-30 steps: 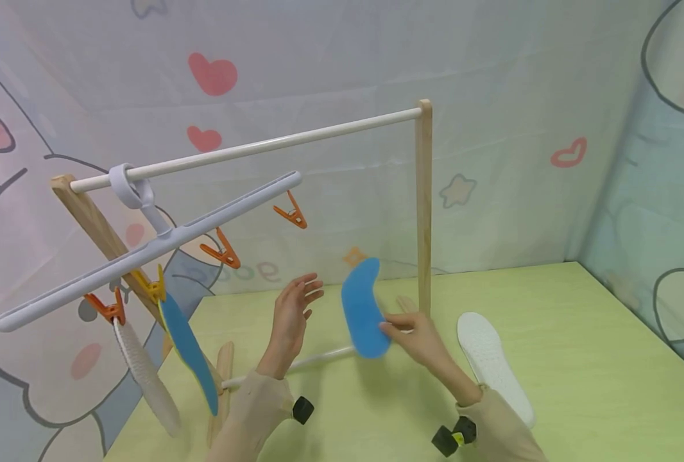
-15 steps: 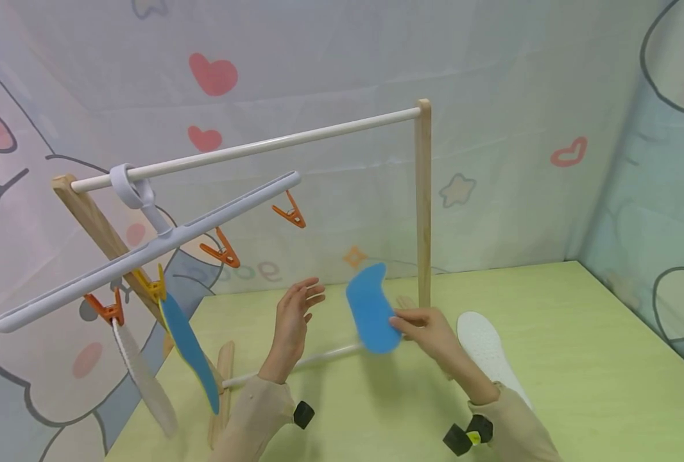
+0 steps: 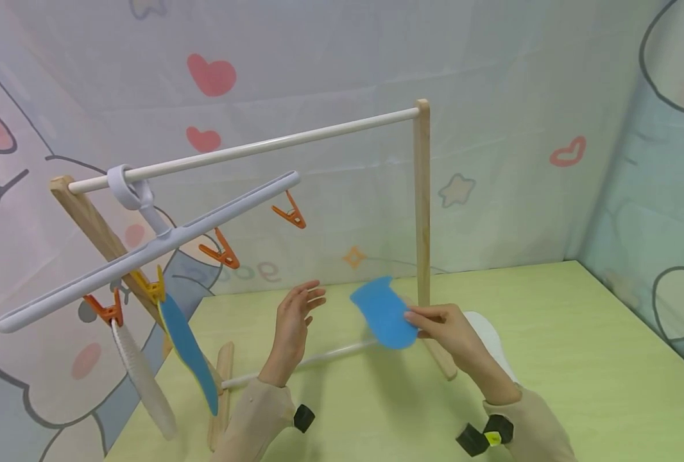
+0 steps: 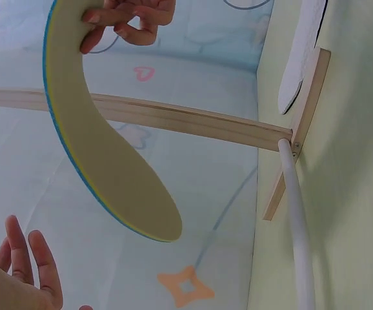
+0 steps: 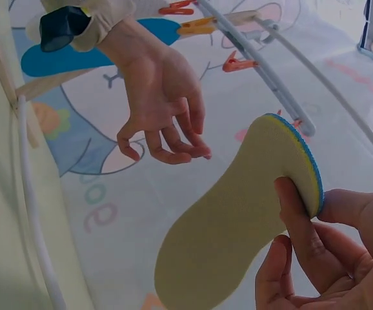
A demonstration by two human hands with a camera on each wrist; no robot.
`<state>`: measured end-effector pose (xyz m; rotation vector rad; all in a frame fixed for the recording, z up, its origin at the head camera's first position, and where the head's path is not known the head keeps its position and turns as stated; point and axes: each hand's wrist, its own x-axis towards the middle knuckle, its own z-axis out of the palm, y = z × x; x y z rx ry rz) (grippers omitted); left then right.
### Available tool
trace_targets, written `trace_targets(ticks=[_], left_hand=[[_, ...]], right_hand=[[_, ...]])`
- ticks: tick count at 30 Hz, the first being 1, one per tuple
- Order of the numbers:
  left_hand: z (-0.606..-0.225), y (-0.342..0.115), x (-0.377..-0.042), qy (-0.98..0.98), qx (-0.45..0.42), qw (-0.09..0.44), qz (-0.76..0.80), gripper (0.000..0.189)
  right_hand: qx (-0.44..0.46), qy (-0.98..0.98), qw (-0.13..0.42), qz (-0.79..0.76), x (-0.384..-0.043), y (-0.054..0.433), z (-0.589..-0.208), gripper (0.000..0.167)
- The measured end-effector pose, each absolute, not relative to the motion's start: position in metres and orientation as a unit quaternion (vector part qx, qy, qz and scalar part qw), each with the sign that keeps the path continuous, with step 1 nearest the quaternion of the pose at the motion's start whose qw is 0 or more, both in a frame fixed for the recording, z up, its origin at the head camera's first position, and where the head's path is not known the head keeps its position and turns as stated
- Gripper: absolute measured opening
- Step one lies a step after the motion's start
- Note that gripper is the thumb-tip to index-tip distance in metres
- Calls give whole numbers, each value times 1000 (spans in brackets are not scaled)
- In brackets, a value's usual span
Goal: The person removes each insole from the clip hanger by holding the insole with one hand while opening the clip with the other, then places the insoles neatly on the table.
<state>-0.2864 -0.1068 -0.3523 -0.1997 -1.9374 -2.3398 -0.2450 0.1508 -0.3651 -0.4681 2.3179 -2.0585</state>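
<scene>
A blue insole (image 3: 384, 316) with a pale underside is pinched at its edge by my right hand (image 3: 448, 330), held up over the table. In the right wrist view the insole's pale face (image 5: 219, 226) shows, with thumb and fingers on either side of its rim. My left hand (image 3: 293, 321) is raised to the left of it, fingers loosely bent, touching nothing. A grey hanger (image 3: 163, 245) carries several clips. From an orange clip (image 3: 108, 309) hangs a white insole (image 3: 141, 378), and from a yellow clip (image 3: 154, 286) a second blue insole (image 3: 188, 350).
The hanger hooks onto the white rail (image 3: 273, 142) of a wooden rack with a right post (image 3: 423, 205). Two orange clips (image 3: 221, 251) on the hanger's right half hold nothing. Another white insole (image 3: 487, 337) lies on the green table (image 3: 596, 359), partly behind the right arm.
My right hand has moved to the right with the blue insole, whose upper end now tilts away and looks foreshortened. My left hand has barely moved.
</scene>
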Motion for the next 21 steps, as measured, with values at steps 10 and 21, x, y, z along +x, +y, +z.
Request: trace_targets(ticks=[10,21], left_hand=[[-358,-105,-285,-641,-63,43,-763,27],[-370,-94,-268,-695,-103,115,-702,22]], right_hand=[[-153,720,10,-677,-239,166,-359,47],[-182,697,17,-694,-237,178,-357,42]])
